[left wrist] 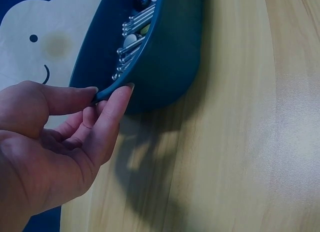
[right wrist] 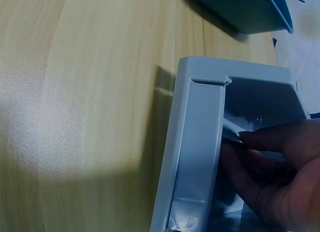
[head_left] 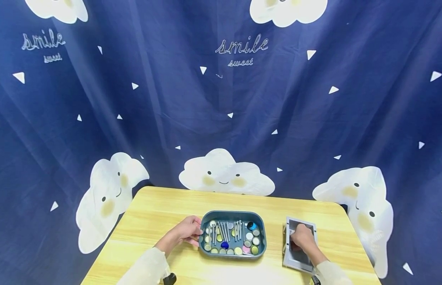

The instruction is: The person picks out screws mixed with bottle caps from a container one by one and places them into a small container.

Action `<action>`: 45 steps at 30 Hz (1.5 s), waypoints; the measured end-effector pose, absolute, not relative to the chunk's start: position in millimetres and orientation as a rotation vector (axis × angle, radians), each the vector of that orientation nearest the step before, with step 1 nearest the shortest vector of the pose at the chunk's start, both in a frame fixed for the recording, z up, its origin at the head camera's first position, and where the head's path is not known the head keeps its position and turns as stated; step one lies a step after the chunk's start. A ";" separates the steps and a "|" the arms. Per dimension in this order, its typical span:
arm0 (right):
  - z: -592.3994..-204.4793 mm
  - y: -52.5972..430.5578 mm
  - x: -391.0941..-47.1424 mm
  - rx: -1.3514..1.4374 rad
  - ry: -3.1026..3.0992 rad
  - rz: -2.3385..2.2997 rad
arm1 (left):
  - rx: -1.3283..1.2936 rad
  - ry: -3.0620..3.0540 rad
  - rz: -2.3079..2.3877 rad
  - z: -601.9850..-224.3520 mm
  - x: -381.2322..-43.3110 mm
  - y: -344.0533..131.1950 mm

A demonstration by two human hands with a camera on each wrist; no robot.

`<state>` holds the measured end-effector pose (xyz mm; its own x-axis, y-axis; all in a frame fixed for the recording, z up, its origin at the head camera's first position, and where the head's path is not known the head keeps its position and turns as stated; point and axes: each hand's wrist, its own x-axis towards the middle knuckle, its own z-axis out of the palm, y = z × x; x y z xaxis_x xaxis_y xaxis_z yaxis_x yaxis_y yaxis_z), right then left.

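Note:
My left hand [head_left: 185,231] pinches the left rim of a dark teal tray [left wrist: 175,67] between thumb and fingers. Inside the tray lie several slim silver rods [left wrist: 140,22] with rounded ends. Around them are round caps or discs in yellow, white, grey and pink, plus a dark blue one [head_left: 224,245]. Over to the right, my right hand [head_left: 303,237] reaches down into a grey open box [right wrist: 170,192]. In the right wrist view its thumb and finger pinch a small shiny grey piece [right wrist: 232,129], whose kind I cannot tell. The palm hides part of the box's inside.
Both containers stand on a light wood table [head_left: 153,206], with a strip of tabletop between them. Behind the table hangs a dark blue curtain [head_left: 192,99] printed with white clouds and triangles. Small clips [head_left: 283,248] stick out along the grey box's left side.

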<state>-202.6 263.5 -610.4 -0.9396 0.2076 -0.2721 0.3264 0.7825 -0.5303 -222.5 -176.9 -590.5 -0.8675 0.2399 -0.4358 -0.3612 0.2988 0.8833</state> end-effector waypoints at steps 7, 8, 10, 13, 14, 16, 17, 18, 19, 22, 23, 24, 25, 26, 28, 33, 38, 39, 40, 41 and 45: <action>-613.0 264.4 -202.8 0.407 2.800 -0.880 | -0.106 2.077 1.610 -593.2 -222.7 -177.3; -612.7 264.5 -202.8 0.399 2.811 -0.869 | -0.106 2.075 1.612 -593.1 -222.7 -177.2; -611.8 264.6 -202.6 0.388 2.827 -0.853 | -0.106 2.072 1.615 -592.4 -222.6 -177.0; -610.2 264.4 -202.0 0.371 2.848 -0.833 | -0.104 2.068 1.614 -591.8 -222.3 -177.1; -609.9 264.2 -201.7 0.368 2.851 -0.833 | -0.103 2.066 1.614 -592.0 -222.1 -177.2; -608.7 264.1 -201.5 0.357 2.871 -0.810 | -0.102 2.065 1.612 -592.3 -222.2 -177.3; -608.1 264.2 -201.4 0.355 2.878 -0.801 | -0.100 2.064 1.612 -592.1 -222.2 -177.1; -606.4 264.2 -201.0 0.348 2.889 -0.805 | -0.101 2.063 1.611 -592.0 -222.4 -176.9; -605.1 264.4 -200.9 0.344 2.892 -0.818 | -0.100 2.063 1.610 -592.1 -222.5 -176.8; -598.8 264.7 -200.2 0.322 2.912 -0.876 | -0.100 2.067 1.605 -591.6 -222.9 -176.4; -596.6 264.9 -200.2 0.313 2.918 -0.900 | -0.100 2.068 1.604 -591.6 -223.1 -176.3; -594.1 264.9 -200.0 0.303 2.925 -0.922 | -0.103 2.068 1.603 -591.4 -223.1 -176.3; -592.0 265.0 -200.2 0.298 2.936 -0.928 | -0.104 2.071 1.602 -591.5 -223.1 -176.3; -590.2 265.0 -200.6 0.282 2.956 -0.924 | -0.105 2.072 1.602 -591.0 -223.1 -176.4; -586.5 264.7 -201.7 0.268 2.988 -0.899 | -0.108 2.071 1.602 -590.9 -223.2 -176.8; -572.1 257.7 -205.2 0.223 3.096 -0.827 | -0.101 2.080 1.601 -590.9 -223.2 -178.6; -558.3 243.9 -209.0 0.192 3.177 -0.847 | -0.101 2.076 1.608 -591.2 -221.8 -179.4; -556.4 240.6 -209.5 0.185 3.184 -0.860 | -0.101 2.075 1.611 -591.1 -221.5 -179.3; -554.6 237.2 -210.1 0.180 3.189 -0.876 | -0.101 2.072 1.614 -591.1 -221.4 -179.3; -552.7 233.5 -210.3 0.171 3.196 -0.890 | -0.098 2.073 1.615 -590.8 -221.2 -179.4; -545.6 217.8 -211.3 0.149 3.203 -0.965 | -0.097 2.072 1.621 -589.9 -221.5 -179.0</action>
<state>-211.3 217.8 -545.6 -0.9747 0.1436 0.1714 0.0251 0.8318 -0.5545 -221.5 -179.0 -589.9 -0.8704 0.2462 -0.4264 -0.3546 0.2874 0.8897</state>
